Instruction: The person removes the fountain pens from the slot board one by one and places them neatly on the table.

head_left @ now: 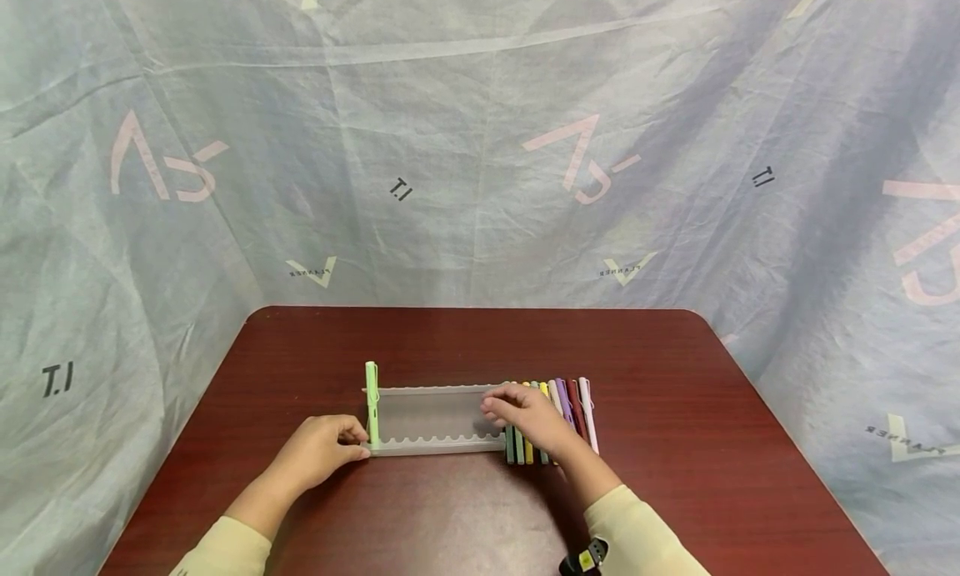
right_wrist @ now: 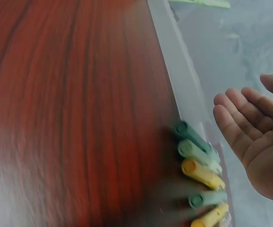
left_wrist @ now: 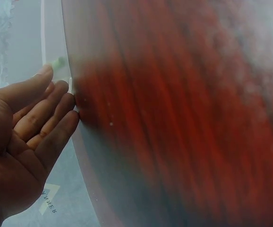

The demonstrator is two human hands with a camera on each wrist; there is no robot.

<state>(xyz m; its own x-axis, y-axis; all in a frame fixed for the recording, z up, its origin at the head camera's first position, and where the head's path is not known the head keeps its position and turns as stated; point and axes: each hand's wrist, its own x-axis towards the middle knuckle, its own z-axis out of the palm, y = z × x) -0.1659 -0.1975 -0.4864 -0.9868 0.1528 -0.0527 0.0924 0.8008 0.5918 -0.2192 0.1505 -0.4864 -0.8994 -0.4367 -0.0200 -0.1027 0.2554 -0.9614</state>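
Note:
A pale grey tray (head_left: 442, 448) with scalloped long edges lies on the table. One light green pen (head_left: 372, 405) lies across its left end. At that end my left hand (head_left: 318, 451) has its fingertips right at the tray's corner, fingers fairly straight in the left wrist view. My right hand (head_left: 531, 413) is over the tray's right part, holding nothing, its fingers loosely extended. Beneath and beside it a row of several pens in dark green, yellow, white, purple and maroon lies across the tray, with a pale pink pen (head_left: 588, 413) outermost. The hand hides part of the row.
The dark red-brown wooden table (head_left: 450, 518) has rounded far corners. A grey printed cloth (head_left: 480, 184) hangs behind it and along both sides. A black device (head_left: 583, 558) shows at the right sleeve.

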